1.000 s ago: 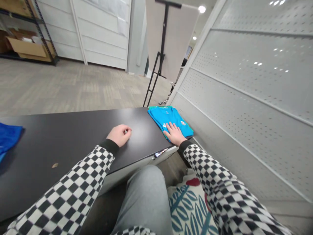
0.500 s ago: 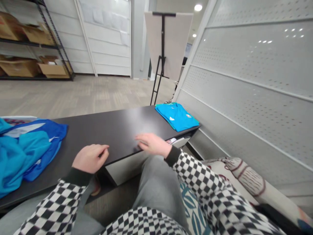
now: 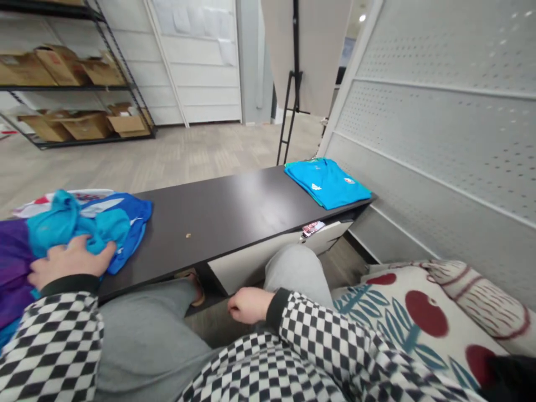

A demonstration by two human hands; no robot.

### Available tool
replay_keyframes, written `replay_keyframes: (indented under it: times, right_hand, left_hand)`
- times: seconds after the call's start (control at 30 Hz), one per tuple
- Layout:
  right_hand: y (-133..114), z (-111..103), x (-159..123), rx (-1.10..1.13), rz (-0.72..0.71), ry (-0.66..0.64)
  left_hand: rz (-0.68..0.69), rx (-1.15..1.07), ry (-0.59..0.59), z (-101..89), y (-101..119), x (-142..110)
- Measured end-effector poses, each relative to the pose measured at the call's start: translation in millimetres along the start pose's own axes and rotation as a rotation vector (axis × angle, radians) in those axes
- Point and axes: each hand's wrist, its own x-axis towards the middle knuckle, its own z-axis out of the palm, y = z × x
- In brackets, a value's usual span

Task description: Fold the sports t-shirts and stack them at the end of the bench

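Note:
My left hand [image 3: 69, 261] lies with fingers spread on a heap of unfolded teal and blue shirts [image 3: 90, 226] at the left end of the low black table [image 3: 234, 209]. My right hand [image 3: 248, 305] hangs below the table's front edge between my knees, curled into a loose fist with nothing visible in it. A folded turquoise shirt [image 3: 329, 181] lies at the table's far right end, out of reach of both hands.
A perforated white partition [image 3: 439, 128] runs along the right. A patterned cushion [image 3: 410, 318] lies by my right side. A black stand [image 3: 293, 84] is behind the table, and shelves with cardboard boxes [image 3: 71, 72] line the far left. A small crumb [image 3: 188, 235] lies on the table.
My view swung left. My left hand went from the bare table top to the shirt heap. My right hand left the folded shirt, crossed the table edge and dropped between my knees.

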Motion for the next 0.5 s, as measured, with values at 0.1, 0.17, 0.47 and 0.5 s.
replay_keyframes:
  times: [0.1,0.17,0.47,0.5]
  right_hand:
    - [-4,6,-4,-0.024,-0.006,0.063]
    - [-1,13,-3,-0.018,-0.044,0.076]
    - [12,25,1,0.062,-0.088,-0.001]
    - [11,24,1,0.051,-0.081,-0.004]
  left_hand:
    - [0.015,-0.173,-0.101,-26.7,28,-22]
    - [0.051,-0.185,-0.099,-38.5,40,-26]
    - [0.271,-0.328,0.438,-135.8,21,48]
    - [0.295,-0.321,0.502,-153.2,15,58]
